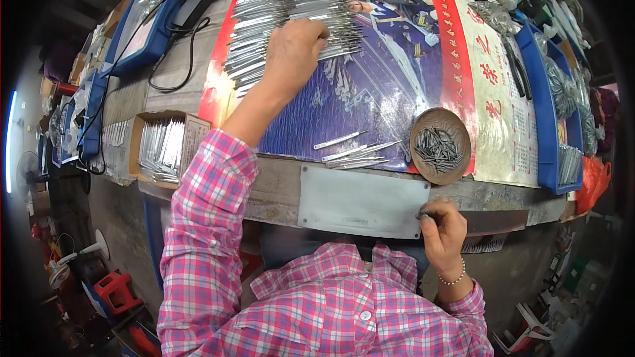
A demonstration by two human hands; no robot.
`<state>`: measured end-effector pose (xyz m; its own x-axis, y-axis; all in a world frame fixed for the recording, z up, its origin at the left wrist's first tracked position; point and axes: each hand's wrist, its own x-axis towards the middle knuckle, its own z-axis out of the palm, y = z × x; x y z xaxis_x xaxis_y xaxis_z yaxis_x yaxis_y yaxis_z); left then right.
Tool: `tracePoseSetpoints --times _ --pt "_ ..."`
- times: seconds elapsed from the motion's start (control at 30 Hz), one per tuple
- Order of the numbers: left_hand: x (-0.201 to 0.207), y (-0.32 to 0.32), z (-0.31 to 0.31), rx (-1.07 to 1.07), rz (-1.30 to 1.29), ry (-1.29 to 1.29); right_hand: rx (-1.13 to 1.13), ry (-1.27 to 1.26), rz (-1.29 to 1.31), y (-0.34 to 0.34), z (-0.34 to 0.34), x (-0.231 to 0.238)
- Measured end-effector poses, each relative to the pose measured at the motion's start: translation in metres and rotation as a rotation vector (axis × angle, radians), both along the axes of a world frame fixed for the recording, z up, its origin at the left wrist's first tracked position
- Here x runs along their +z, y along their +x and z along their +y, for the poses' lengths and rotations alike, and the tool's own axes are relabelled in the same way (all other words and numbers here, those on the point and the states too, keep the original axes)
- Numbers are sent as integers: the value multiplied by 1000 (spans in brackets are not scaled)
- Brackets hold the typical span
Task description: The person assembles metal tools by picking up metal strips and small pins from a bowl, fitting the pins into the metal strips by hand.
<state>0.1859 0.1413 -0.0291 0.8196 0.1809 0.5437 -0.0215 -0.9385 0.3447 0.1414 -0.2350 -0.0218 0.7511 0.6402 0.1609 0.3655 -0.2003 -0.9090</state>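
Note:
My left hand is over a broad pile of slim silver metal rods with thin pointed ends at the far side of the table. Its fingers curl down among them, and what they grip is hidden. At the front edge, my right hand is closed in a pinch beside the right end of a pale flat plate. Something small and dark shows at its fingertips, too small to name. A round brown bowl of small dark metal pieces stands beyond that hand. Several more pointed rods lie left of the bowl.
A cardboard box of silver rods stands at the left front. Blue trays line the left and right sides. A black cable loops at the back left. A printed poster covers the tabletop. A red stool stands lower left.

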Motion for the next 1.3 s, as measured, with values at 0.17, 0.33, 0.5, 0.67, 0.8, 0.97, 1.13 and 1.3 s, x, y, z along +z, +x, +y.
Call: tracePoseSetpoints --times 0.17,0.33,0.5,0.67,0.8,0.97,1.13,1.3 --pt "-4 5 -2 24 -57 132 -10 35 -188 1 -5 -16" --pt "16 -38 -43 -98 55 -176 15 37 -243 4 -1 -14" --pt "18 -85 -92 -261 300 -173 37 -1 -248 4 -1 -12" --pt "28 -84 -108 -214 505 236 16 -34 -193 8 -3 -2" --pt "25 -76 -93 -290 564 235 -55 -233 -308 46 13 32" --pt "34 -87 -68 -281 396 -192 -13 -408 -426 95 32 33" --pt "38 -105 -61 -276 334 -308 89 -670 -574 109 46 27" --pt "41 -136 -90 -168 335 -912 110 -673 -560 115 44 25"
